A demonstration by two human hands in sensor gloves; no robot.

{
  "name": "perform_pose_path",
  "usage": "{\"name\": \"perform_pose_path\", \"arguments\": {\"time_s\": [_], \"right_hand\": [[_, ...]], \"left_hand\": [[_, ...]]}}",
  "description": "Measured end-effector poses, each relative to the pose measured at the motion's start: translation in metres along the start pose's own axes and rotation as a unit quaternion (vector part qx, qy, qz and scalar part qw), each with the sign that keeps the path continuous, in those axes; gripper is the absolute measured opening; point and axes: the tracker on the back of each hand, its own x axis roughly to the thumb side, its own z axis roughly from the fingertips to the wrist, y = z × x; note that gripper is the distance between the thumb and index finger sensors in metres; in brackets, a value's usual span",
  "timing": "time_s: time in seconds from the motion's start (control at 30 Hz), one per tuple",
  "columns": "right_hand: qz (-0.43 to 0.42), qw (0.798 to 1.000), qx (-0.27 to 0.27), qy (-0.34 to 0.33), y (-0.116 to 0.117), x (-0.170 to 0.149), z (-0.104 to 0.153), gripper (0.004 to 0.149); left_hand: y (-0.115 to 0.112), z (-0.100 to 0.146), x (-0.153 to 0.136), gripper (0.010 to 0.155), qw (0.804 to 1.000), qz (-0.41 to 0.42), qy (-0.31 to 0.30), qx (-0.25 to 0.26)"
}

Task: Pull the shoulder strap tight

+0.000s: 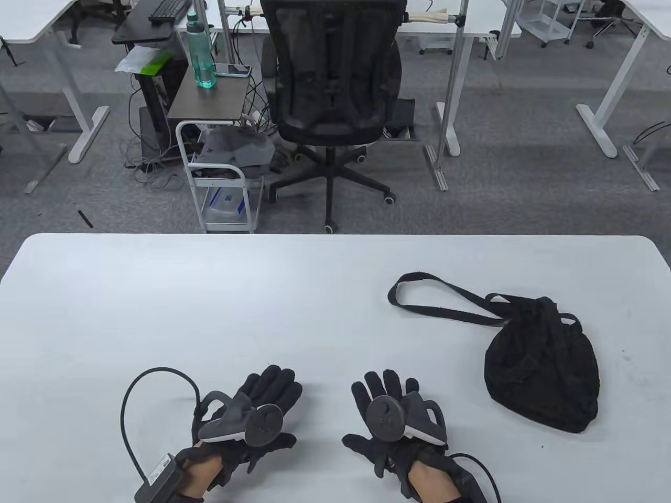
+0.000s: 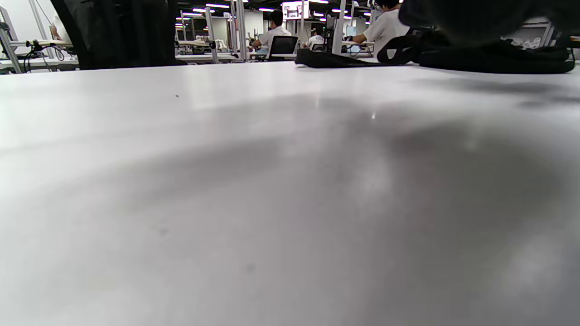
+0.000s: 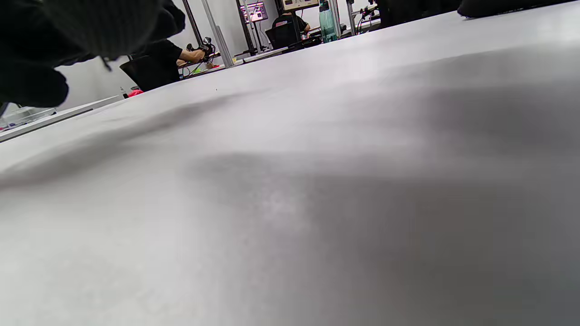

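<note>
A black drawstring bag (image 1: 542, 377) lies on the right side of the white table (image 1: 262, 304). Its long shoulder strap (image 1: 440, 301) loops out to the upper left of the bag. My left hand (image 1: 264, 401) rests flat on the table near the front edge, fingers spread, holding nothing. My right hand (image 1: 385, 403) rests flat beside it, also empty, about a hand's width left of the bag. In the left wrist view the strap (image 2: 335, 59) and the bag (image 2: 494, 56) lie low across the far table. The right wrist view shows my gloved fingers (image 3: 68, 40) over bare tabletop.
A black cable (image 1: 131, 414) loops on the table left of my left hand to a small pack at my wrist. Beyond the far table edge stand a black office chair (image 1: 333, 94), a white cart (image 1: 220, 183) and other desks.
</note>
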Motion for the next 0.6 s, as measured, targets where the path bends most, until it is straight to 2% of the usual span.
{"name": "perform_pose_path", "arguments": {"time_s": [0.37, 0.6], "right_hand": [[-0.011, 1.000, -0.004, -0.008, -0.003, 0.002, 0.003, 0.092], [-0.023, 1.000, 0.008, 0.003, -0.008, -0.010, 0.004, 0.090]], "left_hand": [[0.001, 0.001, -0.003, 0.091, 1.000, -0.001, 0.005, 0.002], [0.008, 0.005, -0.004, 0.090, 1.000, -0.010, 0.016, 0.012]]}}
